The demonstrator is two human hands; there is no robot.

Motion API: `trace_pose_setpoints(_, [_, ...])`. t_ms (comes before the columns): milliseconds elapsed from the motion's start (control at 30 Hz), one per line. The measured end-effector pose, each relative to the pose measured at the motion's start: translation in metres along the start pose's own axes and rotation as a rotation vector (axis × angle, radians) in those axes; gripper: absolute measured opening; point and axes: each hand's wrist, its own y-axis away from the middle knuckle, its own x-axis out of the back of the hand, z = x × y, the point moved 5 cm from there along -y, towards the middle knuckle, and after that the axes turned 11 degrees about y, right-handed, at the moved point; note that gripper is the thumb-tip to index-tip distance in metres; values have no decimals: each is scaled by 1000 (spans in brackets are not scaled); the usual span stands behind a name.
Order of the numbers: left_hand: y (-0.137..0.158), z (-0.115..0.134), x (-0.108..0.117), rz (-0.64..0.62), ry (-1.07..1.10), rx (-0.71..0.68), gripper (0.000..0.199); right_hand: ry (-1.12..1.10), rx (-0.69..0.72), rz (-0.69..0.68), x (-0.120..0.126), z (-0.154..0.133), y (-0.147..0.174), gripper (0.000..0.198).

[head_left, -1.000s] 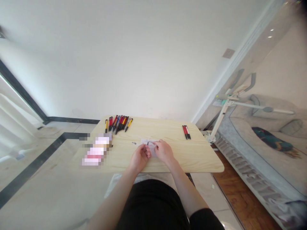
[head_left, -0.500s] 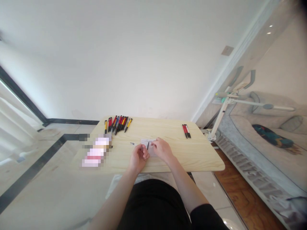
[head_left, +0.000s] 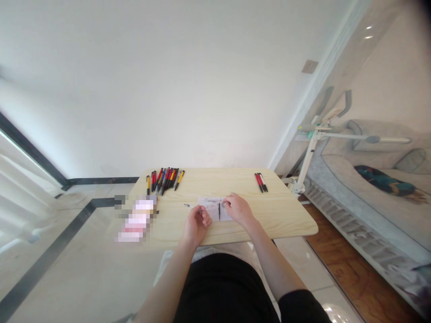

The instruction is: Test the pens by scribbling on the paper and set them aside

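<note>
A sheet of white paper lies on the light wooden table in front of me. My right hand rests on the paper's right side, its fingertips pinching a short black pen that points toward me. My left hand sits curled at the paper's left edge, close to the table's near edge; whether anything is inside it is hidden. A tiny dark part lies on the table just left of the paper.
A pile of several red, yellow, blue and black pens lies at the table's far left. Three red and black pens lie at the far right. A blurred patch covers the left end. A white stand and a grey sofa are to the right.
The black pen has shifted rightward across the paper with my right hand. My left hand has stayed curled at the paper's left edge. The camera has tilted slightly.
</note>
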Motion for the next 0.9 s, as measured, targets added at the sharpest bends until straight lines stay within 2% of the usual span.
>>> trace_pose_setpoints(167, [0,0,-1,-1,4,12,13,-41,-70,31,-2,10,-1,25])
trace_pose_setpoints(367, [-1,-1,-1,-12,-30,27,14,-115,15,119,-12,2,1,27])
trace_pose_setpoints(500, [-1,-3,-1,-28,-53,29,14,-149,17,168,-16,3,2,28])
trace_pose_setpoints(633, [0,-4,-2,-37,-79,18,14,-163,21,190,-17,1,6,27])
trace_pose_setpoints(900, [-1,-6,-3,-42,-107,25,15,-159,137,176,-18,-14,12,21])
